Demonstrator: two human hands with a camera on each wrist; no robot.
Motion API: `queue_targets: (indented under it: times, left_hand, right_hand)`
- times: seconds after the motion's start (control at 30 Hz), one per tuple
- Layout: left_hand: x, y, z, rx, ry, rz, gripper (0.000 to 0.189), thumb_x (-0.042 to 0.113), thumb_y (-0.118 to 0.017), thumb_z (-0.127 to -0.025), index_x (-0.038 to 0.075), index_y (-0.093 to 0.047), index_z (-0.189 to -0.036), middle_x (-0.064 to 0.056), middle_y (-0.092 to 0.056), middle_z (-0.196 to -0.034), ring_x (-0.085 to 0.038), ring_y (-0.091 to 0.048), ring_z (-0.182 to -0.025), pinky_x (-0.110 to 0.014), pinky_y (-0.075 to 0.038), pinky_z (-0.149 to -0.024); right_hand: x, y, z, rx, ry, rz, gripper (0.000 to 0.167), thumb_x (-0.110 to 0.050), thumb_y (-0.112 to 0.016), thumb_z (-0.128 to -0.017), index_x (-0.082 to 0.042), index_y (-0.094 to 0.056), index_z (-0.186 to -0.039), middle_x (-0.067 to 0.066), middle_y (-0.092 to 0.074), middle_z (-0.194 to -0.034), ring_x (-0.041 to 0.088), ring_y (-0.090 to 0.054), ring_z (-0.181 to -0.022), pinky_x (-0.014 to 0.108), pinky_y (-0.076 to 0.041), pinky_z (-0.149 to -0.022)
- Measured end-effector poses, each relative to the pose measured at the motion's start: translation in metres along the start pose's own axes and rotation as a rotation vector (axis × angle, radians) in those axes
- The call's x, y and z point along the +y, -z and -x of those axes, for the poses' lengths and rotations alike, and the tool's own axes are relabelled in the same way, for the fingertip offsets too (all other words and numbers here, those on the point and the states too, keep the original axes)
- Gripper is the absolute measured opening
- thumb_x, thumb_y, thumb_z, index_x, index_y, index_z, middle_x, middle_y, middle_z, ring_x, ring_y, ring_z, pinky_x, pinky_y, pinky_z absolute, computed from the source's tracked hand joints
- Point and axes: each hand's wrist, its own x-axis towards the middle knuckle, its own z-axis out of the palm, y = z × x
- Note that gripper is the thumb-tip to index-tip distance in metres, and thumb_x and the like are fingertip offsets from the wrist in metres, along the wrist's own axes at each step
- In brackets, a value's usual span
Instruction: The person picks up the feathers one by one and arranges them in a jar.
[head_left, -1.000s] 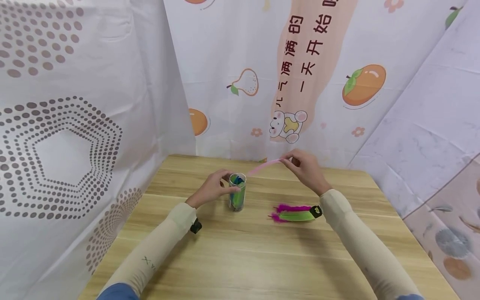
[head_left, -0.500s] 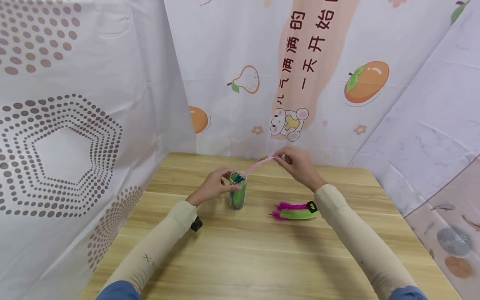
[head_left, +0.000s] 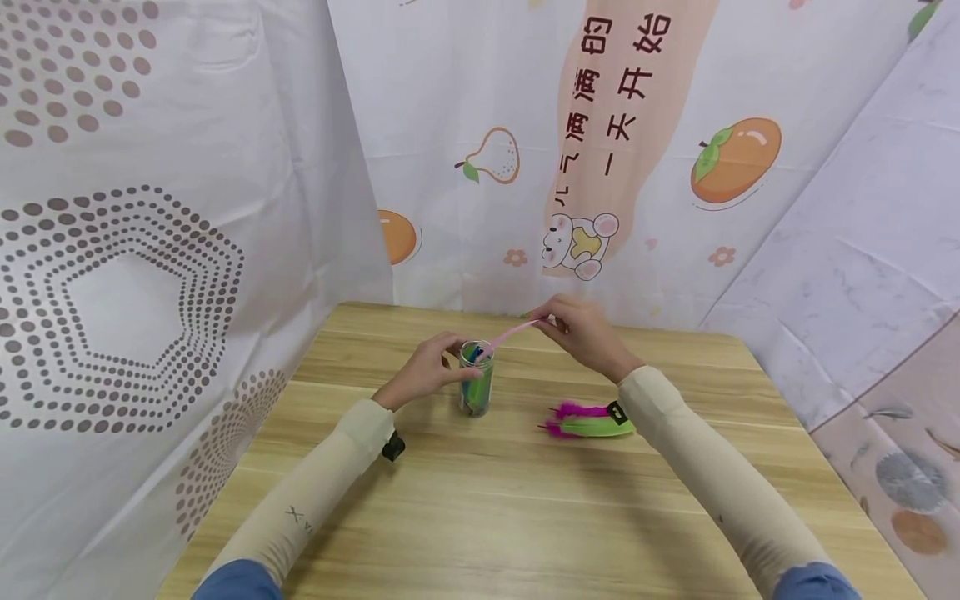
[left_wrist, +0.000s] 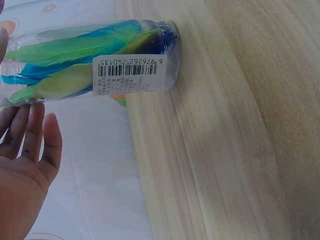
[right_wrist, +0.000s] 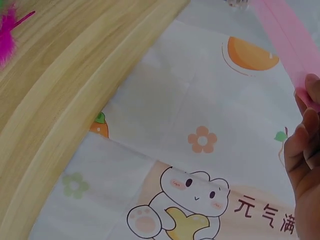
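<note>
Pink feather (head_left: pixel 512 332) now partway into jar (head_left: pixel 477 393)

Clear cylindrical jar (left_wrist: pixel 172 70) runs off left wrist view's left edge; right wrist view crops long pink feather (right_wrist: pixel 286 35) at top, right hand (right_wrist: pixel 306 155) at right.

A white label (left_wrist: pixel 129 75) on the clear cylindrical jar (left_wrist: pixel 175 52) carries a barcode (left_wrist: pixel 127 70) numbered 6 976262 740135, upside down in the left wrist view; its small Chinese lines are too fine to read. On the backdrop cloth (head_left: pixel 442 75), a peach band (head_left: pixel 667 108) bears dark characters, 元气满满的 and 一天开始, each line running upward. The left sleeve (head_left: pixel 336 475) shows an X followed by smaller, unclear marks.
</note>
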Motion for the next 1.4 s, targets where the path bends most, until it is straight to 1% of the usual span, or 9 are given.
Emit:
queue_targets:
  times: [0.2, 0.37, 0.47, 0.67, 0.77, 0.87, 1.03, 1.17, 1.4]
  left_hand:
    - [0.001, -0.001, 0.001, -0.01, 0.014, 0.011, 0.053, 0.046, -0.083, -0.086, 0.02, -0.068, -0.129, 0.006, -0.064, -0.115, -0.014, -0.059, -0.102, -0.037, -0.055, -0.077]
    - [0.003, -0.002, 0.001, -0.016, 0.032, 0.012, 0.057, 0.046, -0.084, -0.086, 0.018, -0.067, -0.132, 0.005, -0.064, -0.118, -0.015, -0.059, -0.104, -0.037, -0.055, -0.079]
    - [0.002, -0.003, 0.001, -0.016, 0.038, 0.01, 0.057, 0.047, -0.083, -0.086, 0.019, -0.066, -0.133, 0.006, -0.063, -0.119, -0.015, -0.059, -0.104, -0.037, -0.054, -0.081]
    - [0.001, -0.002, 0.002, -0.019, 0.044, 0.014, 0.057, 0.048, -0.081, -0.087, 0.022, -0.065, -0.134, 0.007, -0.063, -0.119, -0.015, -0.058, -0.104, -0.038, -0.053, -0.081]
    - [0.002, -0.001, 0.003, -0.017, 0.036, 0.01, 0.058, 0.049, -0.081, -0.087, 0.022, -0.065, -0.135, 0.006, -0.063, -0.118, -0.015, -0.058, -0.103, -0.037, -0.053, -0.081]
    - [0.001, -0.001, 0.003, -0.015, 0.024, 0.004, 0.058, 0.05, -0.081, -0.087, 0.021, -0.065, -0.134, 0.007, -0.064, -0.118, -0.014, -0.058, -0.103, -0.036, -0.054, -0.08]
    - [0.0, -0.002, 0.001, -0.013, 0.02, 0.005, 0.058, 0.05, -0.081, -0.086, 0.02, -0.066, -0.134, 0.006, -0.064, -0.118, -0.015, -0.059, -0.103, -0.035, -0.054, -0.08]
    - [0.0, -0.001, 0.0, -0.01, 0.024, 0.016, 0.057, 0.049, -0.082, -0.086, 0.02, -0.067, -0.132, 0.006, -0.064, -0.117, -0.015, -0.059, -0.103, -0.036, -0.054, -0.08]
    - [0.001, 0.001, -0.001, -0.006, 0.023, 0.02, 0.054, 0.048, -0.083, -0.085, 0.021, -0.067, -0.13, 0.006, -0.065, -0.114, -0.015, -0.059, -0.102, -0.038, -0.054, -0.08]
  right_hand:
    - [-0.005, -0.005, -0.002, -0.03, 0.02, -0.006, 0.012, -0.002, -0.077, -0.092, -0.009, -0.077, -0.102, -0.003, -0.069, -0.095, 0.008, -0.054, -0.072, 0.026, -0.047, -0.062]
    - [-0.007, -0.008, -0.004, -0.058, 0.046, -0.015, 0.011, -0.001, -0.076, -0.093, -0.007, -0.076, -0.102, -0.001, -0.071, -0.097, 0.011, -0.061, -0.08, 0.031, -0.054, -0.07]
    - [-0.008, -0.01, -0.007, -0.073, 0.076, 0.006, 0.011, -0.001, -0.076, -0.093, -0.006, -0.076, -0.102, 0.0, -0.071, -0.098, 0.013, -0.064, -0.084, 0.034, -0.057, -0.075]
    - [-0.013, -0.017, -0.014, -0.119, 0.124, 0.056, 0.009, -0.003, -0.074, -0.095, -0.008, -0.075, -0.103, 0.0, -0.07, -0.099, 0.015, -0.066, -0.088, 0.034, -0.058, -0.081]
    - [-0.016, -0.02, -0.019, -0.139, 0.15, 0.072, 0.009, -0.003, -0.073, -0.096, -0.007, -0.074, -0.103, 0.001, -0.07, -0.099, 0.016, -0.066, -0.091, 0.035, -0.057, -0.083]
    - [-0.019, -0.023, -0.023, -0.146, 0.171, 0.096, 0.009, -0.002, -0.073, -0.096, -0.008, -0.074, -0.103, 0.001, -0.07, -0.098, 0.017, -0.066, -0.09, 0.035, -0.057, -0.083]
    - [-0.023, -0.024, -0.028, -0.138, 0.177, 0.12, 0.01, -0.002, -0.073, -0.095, -0.008, -0.073, -0.103, 0.001, -0.069, -0.098, 0.017, -0.067, -0.089, 0.035, -0.058, -0.082]
    - [-0.023, -0.022, -0.032, -0.108, 0.192, 0.095, 0.011, 0.0, -0.073, -0.095, -0.006, -0.073, -0.103, 0.003, -0.069, -0.099, 0.018, -0.067, -0.09, 0.034, -0.058, -0.083]
    - [-0.018, -0.013, -0.04, -0.054, 0.214, 0.059, 0.014, 0.007, -0.073, -0.092, -0.002, -0.074, -0.102, 0.008, -0.07, -0.096, 0.021, -0.066, -0.088, 0.036, -0.057, -0.079]
